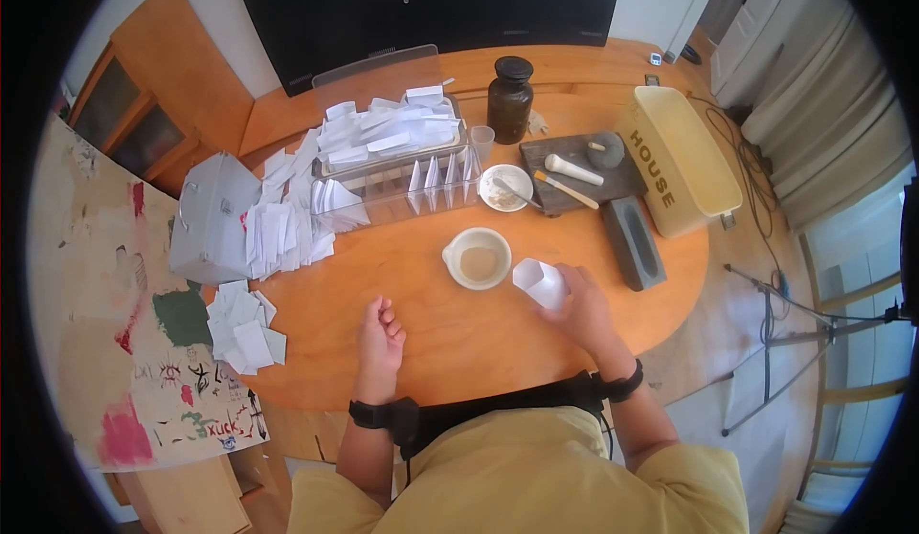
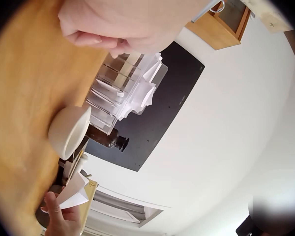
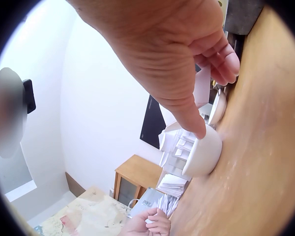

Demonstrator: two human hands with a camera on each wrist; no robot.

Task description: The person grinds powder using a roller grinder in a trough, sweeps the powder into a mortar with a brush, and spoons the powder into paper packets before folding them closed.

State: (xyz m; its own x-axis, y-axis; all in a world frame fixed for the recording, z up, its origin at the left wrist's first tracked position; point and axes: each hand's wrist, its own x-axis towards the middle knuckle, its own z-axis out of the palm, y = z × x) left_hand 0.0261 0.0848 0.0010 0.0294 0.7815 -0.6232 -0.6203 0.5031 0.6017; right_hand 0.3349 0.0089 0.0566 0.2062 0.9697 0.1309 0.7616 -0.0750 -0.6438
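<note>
My right hand grips a folded white paper packet between thumb and fingers, its open end facing the bowl. Left of it on the table stands a white mortar bowl with a pouring lip and beige powder inside. The left hand is held over the table in front of the bowl, fingers loosely curled and holding nothing. In the left wrist view the paper packet flares out from the right hand. From the right wrist, the thumb overlaps the bowl and the packet is mostly hidden.
Behind the bowl, a small white dish holds powder and a spoon. A dark board carries a white pestle and a brush. Further right are a dark stone trough and a yellow bin. Paper packets fill a clear rack at left.
</note>
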